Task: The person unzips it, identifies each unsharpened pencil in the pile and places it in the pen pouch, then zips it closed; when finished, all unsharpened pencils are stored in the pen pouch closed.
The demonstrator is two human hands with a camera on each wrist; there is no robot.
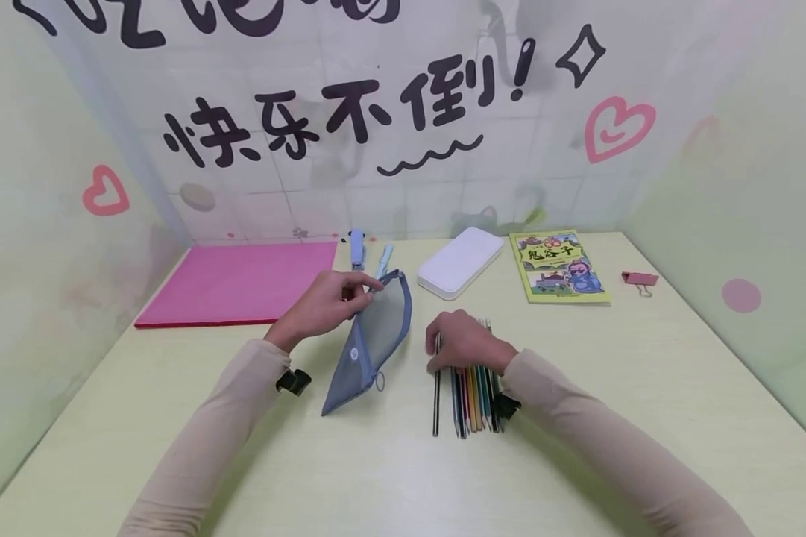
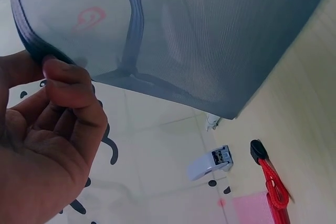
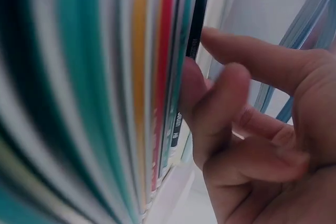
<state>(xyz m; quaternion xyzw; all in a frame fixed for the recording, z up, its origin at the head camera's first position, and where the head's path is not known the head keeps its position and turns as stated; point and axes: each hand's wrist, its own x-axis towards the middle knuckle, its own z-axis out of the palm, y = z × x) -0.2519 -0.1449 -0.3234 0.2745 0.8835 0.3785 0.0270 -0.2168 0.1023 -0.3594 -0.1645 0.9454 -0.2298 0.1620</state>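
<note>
A blue mesh zip pouch (image 1: 382, 321) stands tilted on the table, its mouth spread apart. My left hand (image 1: 322, 306) pinches the pouch's upper rim between thumb and fingers, also seen close in the left wrist view. To the right of the pouch lies a row of coloured pencils (image 1: 475, 403), several of them side by side. My right hand (image 1: 466, 341) is over the row, thumb and finger pinching a black pencil (image 1: 436, 406) at the row's left side. In the right wrist view, the black pencil (image 3: 200, 17) shows between thumb and fingers.
Behind the pouch are a blue stapler (image 1: 357, 250) and a light blue pen-like item (image 1: 385, 261). A pink folder (image 1: 241, 283) lies at the left. A white case (image 1: 461, 262), a yellow comic-style book (image 1: 560, 268) and a red binder clip (image 1: 640, 279) are along the back right.
</note>
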